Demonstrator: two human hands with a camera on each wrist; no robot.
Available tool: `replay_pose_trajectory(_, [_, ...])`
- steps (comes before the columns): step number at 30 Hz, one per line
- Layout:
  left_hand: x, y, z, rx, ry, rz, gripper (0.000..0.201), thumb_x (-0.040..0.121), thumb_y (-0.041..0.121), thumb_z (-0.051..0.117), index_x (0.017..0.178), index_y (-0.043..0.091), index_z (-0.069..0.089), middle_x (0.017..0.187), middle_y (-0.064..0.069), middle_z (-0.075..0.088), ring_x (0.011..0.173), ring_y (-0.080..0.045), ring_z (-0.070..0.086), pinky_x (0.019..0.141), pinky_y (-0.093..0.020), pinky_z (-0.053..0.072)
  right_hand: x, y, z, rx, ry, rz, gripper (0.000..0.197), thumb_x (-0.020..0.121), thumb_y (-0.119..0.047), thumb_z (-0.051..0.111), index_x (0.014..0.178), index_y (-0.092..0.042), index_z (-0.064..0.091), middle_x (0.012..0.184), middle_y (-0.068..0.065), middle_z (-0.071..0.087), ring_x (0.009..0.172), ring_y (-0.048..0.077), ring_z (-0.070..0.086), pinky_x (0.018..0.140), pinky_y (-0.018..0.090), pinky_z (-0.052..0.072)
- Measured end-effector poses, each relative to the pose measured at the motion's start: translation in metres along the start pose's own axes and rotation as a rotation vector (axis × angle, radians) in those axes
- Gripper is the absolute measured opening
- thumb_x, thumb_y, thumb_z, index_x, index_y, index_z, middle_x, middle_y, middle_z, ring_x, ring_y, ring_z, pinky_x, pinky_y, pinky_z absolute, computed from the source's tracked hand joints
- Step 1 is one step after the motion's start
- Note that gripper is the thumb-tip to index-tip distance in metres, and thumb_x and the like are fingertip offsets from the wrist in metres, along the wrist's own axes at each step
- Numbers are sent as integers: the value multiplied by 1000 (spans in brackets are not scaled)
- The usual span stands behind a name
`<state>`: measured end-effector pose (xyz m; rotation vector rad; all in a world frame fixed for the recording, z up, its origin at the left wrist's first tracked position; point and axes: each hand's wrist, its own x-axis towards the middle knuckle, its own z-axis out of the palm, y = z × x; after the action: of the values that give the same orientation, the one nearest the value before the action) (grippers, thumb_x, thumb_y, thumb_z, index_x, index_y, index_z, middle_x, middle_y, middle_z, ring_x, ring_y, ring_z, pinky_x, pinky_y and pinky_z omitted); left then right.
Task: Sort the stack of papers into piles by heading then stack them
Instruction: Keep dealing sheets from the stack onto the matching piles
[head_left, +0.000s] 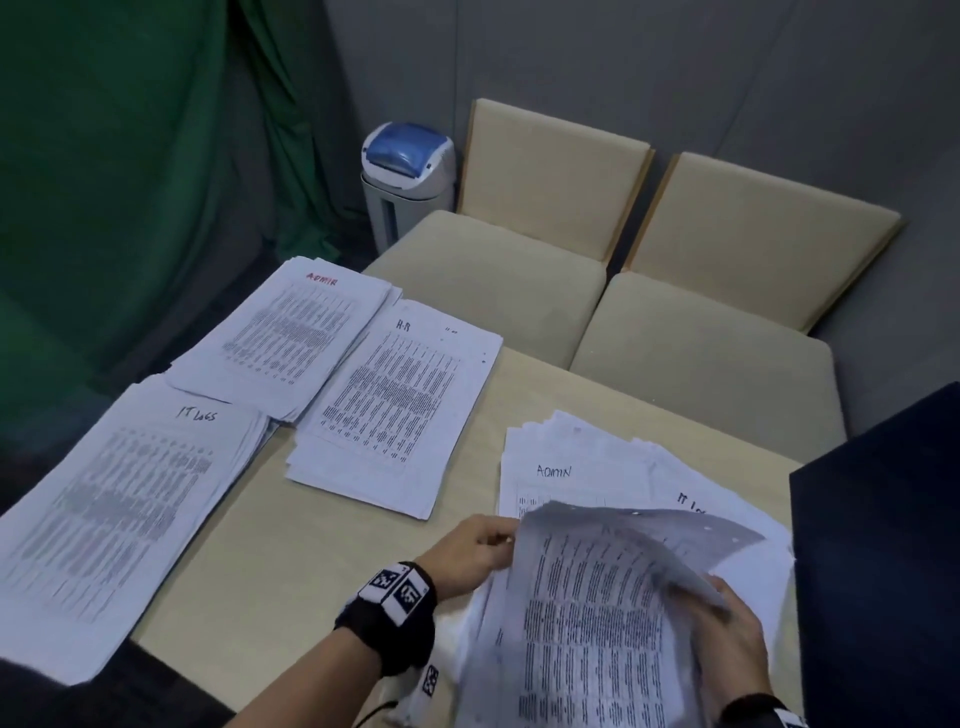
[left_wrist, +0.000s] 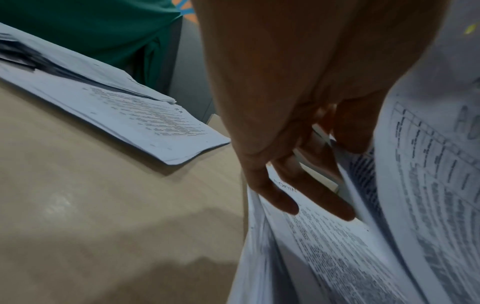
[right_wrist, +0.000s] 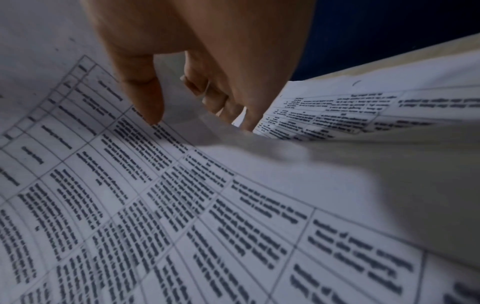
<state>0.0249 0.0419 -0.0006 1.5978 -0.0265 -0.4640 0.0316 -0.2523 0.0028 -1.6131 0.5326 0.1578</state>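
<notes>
Three sorted piles lie on the beige table (head_left: 291, 582): one headed ADMIN in red (head_left: 291, 332) at the far left, an H.R pile (head_left: 389, 405) beside it, and an IT Logs pile (head_left: 119, 509) at the near left, hanging over the edge. The unsorted stack (head_left: 587, 467) lies fanned at the right, showing ADMIN and IT Logs headings. Over its near part both hands hold up a curled bunch of sheets (head_left: 597, 613). My left hand (head_left: 478, 545) (left_wrist: 293, 164) pinches its left edge, fingers slipped between sheets. My right hand (head_left: 727, 629) (right_wrist: 197, 90) grips its right side, thumb on top.
Two beige chairs (head_left: 519, 280) (head_left: 717, 353) stand against the table's far side. A white bin with a blue lid (head_left: 408, 176) stands behind them, beside a green curtain (head_left: 130, 182). A dark blue panel (head_left: 883, 545) rises at the table's right edge.
</notes>
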Motion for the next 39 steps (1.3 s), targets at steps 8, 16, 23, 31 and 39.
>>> replay_pose_trajectory(8, [25, -19, 13, 526, 450, -350, 54, 87, 46, 65, 123, 11, 47, 120, -2, 53, 104, -20, 57, 84, -29, 46, -4, 18, -10, 172, 41, 27, 40, 76, 17, 58, 109, -3, 63, 82, 20, 65, 81, 32, 63, 83, 37, 50])
replay_pose_trajectory(16, [34, -23, 26, 659, 547, -316, 28, 89, 27, 68, 88, 14, 42, 89, -4, 55, 84, -25, 54, 66, -30, 34, -6, 30, -17, 230, 130, 127, 22, 71, 11, 61, 92, 5, 66, 108, 38, 64, 99, 44, 66, 94, 49, 49])
replay_pose_trajectory(23, [19, -2, 0, 1000, 477, 9, 23, 100, 34, 51, 86, 17, 56, 78, 0, 62, 71, -22, 58, 65, -35, 48, -5, 23, -11, 250, 95, 54, 24, 77, 21, 46, 86, 10, 65, 84, 20, 71, 94, 32, 63, 78, 33, 52])
replay_pose_trajectory(31, [-4, 25, 18, 147, 245, 203, 22, 72, 32, 74, 77, 13, 65, 71, -9, 66, 63, -18, 58, 63, -29, 47, 4, 16, -16, 198, 49, 96, 49, 80, 22, 50, 113, -8, 69, 109, 3, 73, 103, 12, 66, 81, 17, 55])
replay_pose_trajectory(39, [9, 26, 31, -47, 461, 168, 50, 89, 26, 72, 60, 9, 34, 57, 4, 27, 55, -9, 27, 53, -23, 25, -3, 9, -30, 127, 271, -31, 15, 81, 16, 60, 88, 6, 68, 65, -3, 69, 58, 1, 63, 63, 19, 52])
